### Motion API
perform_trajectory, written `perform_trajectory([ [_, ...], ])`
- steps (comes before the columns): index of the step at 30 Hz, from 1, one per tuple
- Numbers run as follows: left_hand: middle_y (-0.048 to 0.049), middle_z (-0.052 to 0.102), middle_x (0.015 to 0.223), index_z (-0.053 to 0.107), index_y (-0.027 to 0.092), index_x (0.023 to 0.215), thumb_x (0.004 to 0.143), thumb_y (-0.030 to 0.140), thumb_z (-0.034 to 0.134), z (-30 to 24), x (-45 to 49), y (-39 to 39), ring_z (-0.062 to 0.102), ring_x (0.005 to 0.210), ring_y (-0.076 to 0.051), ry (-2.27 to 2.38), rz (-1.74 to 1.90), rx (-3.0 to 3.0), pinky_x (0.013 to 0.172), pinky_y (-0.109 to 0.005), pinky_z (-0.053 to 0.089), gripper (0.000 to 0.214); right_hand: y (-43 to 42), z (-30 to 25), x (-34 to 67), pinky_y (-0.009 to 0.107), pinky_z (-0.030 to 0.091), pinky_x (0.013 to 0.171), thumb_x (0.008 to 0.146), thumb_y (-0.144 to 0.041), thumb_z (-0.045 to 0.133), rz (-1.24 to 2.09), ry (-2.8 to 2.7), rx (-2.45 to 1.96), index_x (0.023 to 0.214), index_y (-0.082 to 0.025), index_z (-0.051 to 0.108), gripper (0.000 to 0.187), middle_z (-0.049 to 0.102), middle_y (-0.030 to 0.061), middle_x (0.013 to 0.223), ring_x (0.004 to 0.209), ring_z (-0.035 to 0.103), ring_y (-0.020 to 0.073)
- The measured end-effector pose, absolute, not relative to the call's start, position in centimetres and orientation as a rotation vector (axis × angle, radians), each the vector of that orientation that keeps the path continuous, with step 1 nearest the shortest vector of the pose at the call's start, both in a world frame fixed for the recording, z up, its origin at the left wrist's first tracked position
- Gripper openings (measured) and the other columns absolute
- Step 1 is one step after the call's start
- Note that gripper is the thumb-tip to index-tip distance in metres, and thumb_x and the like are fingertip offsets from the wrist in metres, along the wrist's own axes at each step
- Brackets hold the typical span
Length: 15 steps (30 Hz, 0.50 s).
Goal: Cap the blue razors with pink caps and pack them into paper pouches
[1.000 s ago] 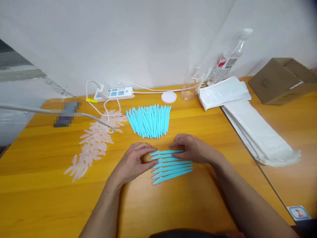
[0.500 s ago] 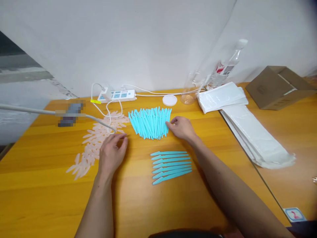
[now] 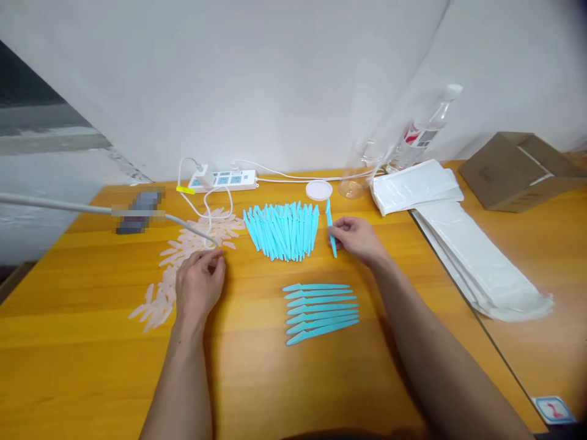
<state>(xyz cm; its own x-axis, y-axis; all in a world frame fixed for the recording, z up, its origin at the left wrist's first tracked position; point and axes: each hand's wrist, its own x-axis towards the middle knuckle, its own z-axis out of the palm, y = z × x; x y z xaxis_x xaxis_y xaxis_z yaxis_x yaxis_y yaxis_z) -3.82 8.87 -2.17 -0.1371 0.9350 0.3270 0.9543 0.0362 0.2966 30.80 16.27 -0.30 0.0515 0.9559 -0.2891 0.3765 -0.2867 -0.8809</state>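
Pinching a blue stick [image 3: 332,243] near its middle, my right hand [image 3: 358,239] holds it along the 12-to-6 line, presumably for balance. I see it at 3 o'clock of the blue pile [image 3: 280,232], just apart. At 6 o'clock of that pile lies a blue row [image 3: 321,307], angled tips towards 9, probably spaced so I can tell each one apart. My right forearm [image 3: 426,342] comes in from 5 o'clock. From 7, my left forearm [image 3: 183,379] brings the left hand [image 3: 199,287], fingers curled, beside the pale pieces [image 3: 160,299]; whether its fingertips grip anything, I cannot tell.
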Motion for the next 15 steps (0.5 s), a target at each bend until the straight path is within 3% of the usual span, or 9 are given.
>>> perform_trajectory([
  [5, -0.0104, 0.069, 0.112, 0.074, 0.021, 0.114, 0.091, 0.028, 0.051, -2.6, -3.8, 9.3, 0.061, 0.101, -0.028, -2.154, -0.634, -2.018, 0.093, -0.041, 0.046, 0.033, 12.8, 0.4, 34.1, 0.023, 0.051, 0.058, 0.085, -0.041, 0.067, 1.469, -1.418, -1.477, 0.100, -0.013, 0.066, 0.032, 0.072, 0.0051, 0.079, 0.062, 0.062, 0.0123],
  [10, -0.0092, 0.063, 0.131, 0.072, 0.026, 0.118, 0.094, 0.030, 0.049, -2.6, -1.9, 10.0, 0.056, 0.103, -0.031, -2.116, -0.487, -2.046, 0.092, -0.045, 0.043, 0.034, 10.8, -0.2, 34.9, 0.027, 0.048, 0.069, 0.093, -0.046, 0.057, 1.254, -1.872, -1.380, 0.115, -0.020, 0.073, 0.038, 0.071, 0.0022, 0.091, 0.079, 0.061, 0.0168],
  [15, -0.0108, 0.071, 0.111, 0.074, 0.020, 0.101, 0.097, 0.039, 0.048, -2.0, -1.6, 9.8, 0.058, 0.102, -0.030, -2.083, -0.541, -2.180, 0.096, -0.043, 0.043, 0.032, 10.2, -0.6, 34.0, 0.027, 0.044, 0.069, 0.097, -0.037, 0.053, 0.977, -2.114, -1.231, 0.111, -0.021, 0.075, 0.030, 0.066, 0.0040, 0.083, 0.076, 0.058, 0.0158],
])
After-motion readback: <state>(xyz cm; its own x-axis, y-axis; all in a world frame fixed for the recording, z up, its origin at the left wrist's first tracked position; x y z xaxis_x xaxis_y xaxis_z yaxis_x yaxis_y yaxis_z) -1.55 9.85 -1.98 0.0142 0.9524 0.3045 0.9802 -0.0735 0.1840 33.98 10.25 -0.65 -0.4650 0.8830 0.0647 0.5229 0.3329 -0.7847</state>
